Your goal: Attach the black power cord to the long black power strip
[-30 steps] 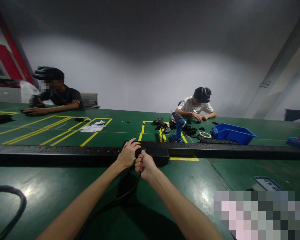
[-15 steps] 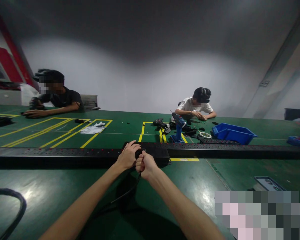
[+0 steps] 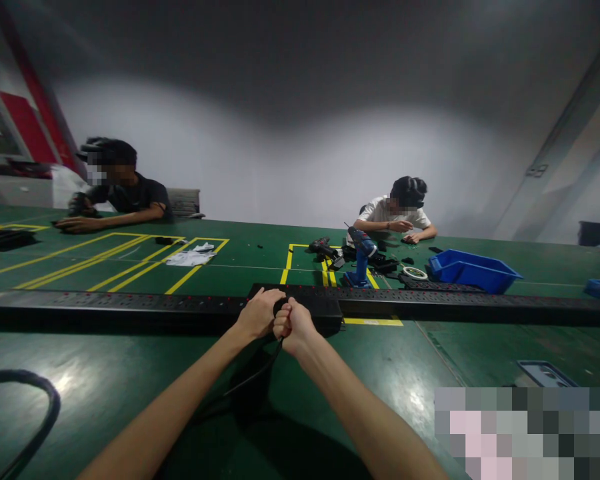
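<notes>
A long black power strip (image 3: 180,305) lies across the table, with a wider black box section (image 3: 325,310) in front of me. My left hand (image 3: 261,313) is closed at the near edge of that section, its fingers curved around a dark rounded plug (image 3: 280,305). Pressed up beside it, my right hand (image 3: 296,325) is a fist around the black cable (image 3: 255,381) just below the plug. The cable droops from my right fist toward the lower left. Where the plug meets the box is hidden by my fingers.
A blue cordless drill (image 3: 361,257) stands beyond the strip, near another dark drill (image 3: 323,247), a white ring (image 3: 415,273) and a blue bin (image 3: 475,270). White papers (image 3: 193,255) lie left. A thick cable loop (image 3: 53,407) is near left. Two people sit across the table.
The view has shifted slightly, so the scene sits a little farther right. My hands stay together at the plug. The right-hand co-worker's hands have moved apart.
</notes>
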`<state>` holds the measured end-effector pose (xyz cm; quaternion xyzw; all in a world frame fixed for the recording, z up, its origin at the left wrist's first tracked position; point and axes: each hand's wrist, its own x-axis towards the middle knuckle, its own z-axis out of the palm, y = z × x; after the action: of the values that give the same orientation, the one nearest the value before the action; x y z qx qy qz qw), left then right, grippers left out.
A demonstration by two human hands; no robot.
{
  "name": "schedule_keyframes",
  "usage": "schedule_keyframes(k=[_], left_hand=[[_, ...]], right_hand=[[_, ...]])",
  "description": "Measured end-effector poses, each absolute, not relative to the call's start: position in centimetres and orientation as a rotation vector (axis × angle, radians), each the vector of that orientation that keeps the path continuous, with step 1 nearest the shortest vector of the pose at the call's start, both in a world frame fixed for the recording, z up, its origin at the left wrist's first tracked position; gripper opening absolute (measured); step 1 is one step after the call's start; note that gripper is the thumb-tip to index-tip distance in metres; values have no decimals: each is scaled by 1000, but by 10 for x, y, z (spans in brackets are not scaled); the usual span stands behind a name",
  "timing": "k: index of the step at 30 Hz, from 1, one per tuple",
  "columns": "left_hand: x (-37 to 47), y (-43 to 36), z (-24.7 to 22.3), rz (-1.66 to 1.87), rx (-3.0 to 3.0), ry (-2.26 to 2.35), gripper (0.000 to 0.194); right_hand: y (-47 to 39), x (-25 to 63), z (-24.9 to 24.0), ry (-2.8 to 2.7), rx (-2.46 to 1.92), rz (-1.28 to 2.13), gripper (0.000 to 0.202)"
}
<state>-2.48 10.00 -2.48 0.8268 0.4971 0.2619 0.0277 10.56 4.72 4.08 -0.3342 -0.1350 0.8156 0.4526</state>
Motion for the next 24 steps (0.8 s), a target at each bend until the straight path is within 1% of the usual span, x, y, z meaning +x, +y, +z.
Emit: schedule_keyframes(k=[3, 8, 11, 13, 15, 18, 20, 22, 24], left_hand=[[-24, 99, -24, 818, 2555, 1547, 49], [-23, 97, -25, 895, 2574, 1545, 48], [-23, 97, -25, 893, 2582, 1537, 46], [-23, 97, -24, 868, 2584, 1537, 46], [-23, 96, -22, 838, 2584, 1529, 47], [-21, 93, -16, 828, 2569, 1502, 54], [-19, 90, -11, 861, 2548, 1490, 58], [-18, 86, -7, 904, 2525, 1494, 61], [-17, 82, -5, 937, 2503, 1501, 62]], right_hand=[[43, 106, 35, -357, -844, 1974, 43], [23, 103, -4, -539, -899, 1799, 43], [26, 104, -4, -523, -891, 1816, 42], [37, 109, 15, -473, -886, 1926, 42], [48, 120, 50, -469, -803, 2072, 43], [48, 146, 120, -676, -559, 2039, 44], [30, 163, 164, -912, -456, 2016, 44], [1, 172, 195, -1124, -399, 1976, 44], [-28, 174, 209, -1226, -402, 1844, 46]])
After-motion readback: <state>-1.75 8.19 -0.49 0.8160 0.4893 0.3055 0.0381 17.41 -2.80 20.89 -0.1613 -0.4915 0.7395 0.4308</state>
